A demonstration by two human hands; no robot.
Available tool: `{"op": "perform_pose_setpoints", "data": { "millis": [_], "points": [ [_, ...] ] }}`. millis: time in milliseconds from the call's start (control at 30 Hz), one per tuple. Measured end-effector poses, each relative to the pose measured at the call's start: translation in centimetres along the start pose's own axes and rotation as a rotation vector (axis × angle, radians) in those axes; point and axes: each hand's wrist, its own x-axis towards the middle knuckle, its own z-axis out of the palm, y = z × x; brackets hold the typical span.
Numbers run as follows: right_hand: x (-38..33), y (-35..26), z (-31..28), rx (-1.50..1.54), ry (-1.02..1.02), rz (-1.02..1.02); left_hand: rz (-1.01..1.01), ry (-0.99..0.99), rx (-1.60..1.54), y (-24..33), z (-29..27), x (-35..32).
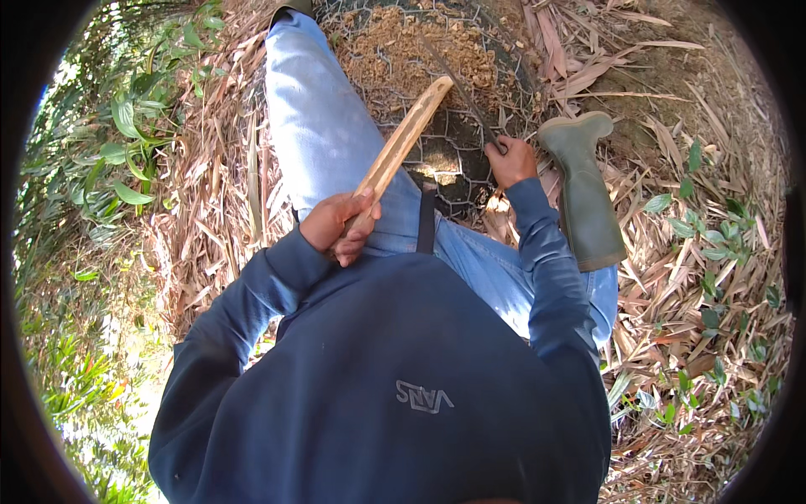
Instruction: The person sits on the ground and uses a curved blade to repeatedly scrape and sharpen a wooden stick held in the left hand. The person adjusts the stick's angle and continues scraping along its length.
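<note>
My left hand (340, 225) is closed round the lower end of a pale carved wooden stick (405, 136), which tilts up and to the right. Dark marks run along the stick's face, and its far tip is rounded. My right hand (512, 161) grips a long-bladed knife (467, 97) by its handle, which the fingers mostly hide. The thin dark blade points away and to the left, passing close to the stick's tip; whether the two touch I cannot tell.
Between my legs in blue jeans (327, 118) lies hexagonal wire mesh (453, 160) over a dark mound, with tan wood shavings (420, 50) on it. A green rubber boot (588, 202) is at the right. Dry leaves (218, 193) cover the ground; green plants (126, 151) grow at the left.
</note>
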Motion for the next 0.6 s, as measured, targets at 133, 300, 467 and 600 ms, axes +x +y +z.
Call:
{"op": "perform_pose_setpoints", "data": {
  "millis": [133,300,467,600],
  "points": [
    [0.7,-0.6,-0.5,0.047,0.027,0.035,0.025,-0.027,0.004,0.3,-1.1,0.5],
    [-0.5,-1.8,-1.0,-0.002,-0.037,-0.010,-0.002,-0.013,-0.014,0.1,-0.6,0.2],
    [-0.9,-2.8,-1.0,-0.005,-0.006,0.056,0.024,-0.060,-0.055,0.4,-0.7,0.2],
    [-2.2,-3.0,-0.9,0.007,0.025,-0.017,0.005,-0.114,-0.205,-0.2,-0.2,0.1]
  ]
}}
